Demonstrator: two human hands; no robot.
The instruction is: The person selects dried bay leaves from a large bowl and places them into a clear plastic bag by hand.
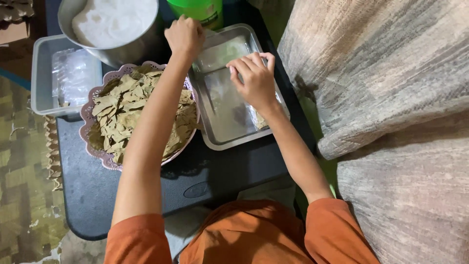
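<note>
Steel tray (229, 139): right hand (254, 78) flat inside it, fingers spread; left hand (184, 35) fisted at its far-left corner.

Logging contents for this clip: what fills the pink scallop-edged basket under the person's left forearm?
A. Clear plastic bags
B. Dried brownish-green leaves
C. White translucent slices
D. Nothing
B: the pink scalloped basket is heaped with dried leaves, flat and brownish-green, while the white slices sit in the metal bowl behind it and the clear plastic lies in the grey tub.
</note>
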